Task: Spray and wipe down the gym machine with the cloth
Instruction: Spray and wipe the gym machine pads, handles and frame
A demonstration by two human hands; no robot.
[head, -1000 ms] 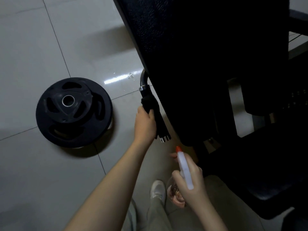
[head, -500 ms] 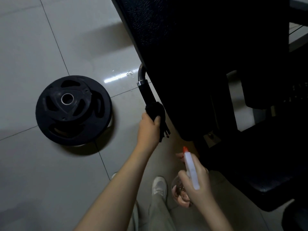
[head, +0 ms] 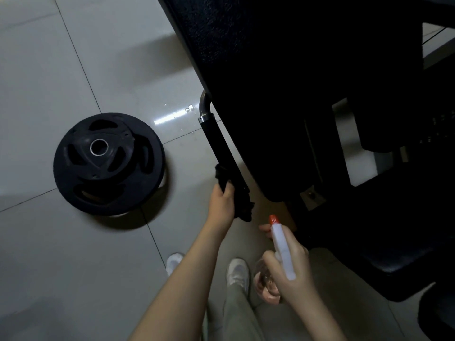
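Observation:
The black gym machine [head: 307, 82] fills the upper right, its padded back slanting down. A black foam handle [head: 218, 141] on a chrome bend sticks out from its left edge. My left hand [head: 221, 200] grips a black cloth [head: 240, 200] wrapped round the handle's lower end; the handle tip is hidden by the cloth. My right hand [head: 291, 274] holds a spray bottle [head: 283, 249] with a white head, red nozzle and pinkish clear body, nozzle pointing up toward the machine, index finger out near the trigger.
A stack of black weight plates [head: 108, 163] lies on the grey tiled floor [head: 73, 267] to the left. The machine's black seat [head: 384, 254] and frame stand at lower right. My white shoes [head: 236, 270] are below the hands.
My left hand has slid the cloth down the handle from near the chrome collar to its lower end, baring the black foam grip. The right hand with the bottle has stayed about in place.

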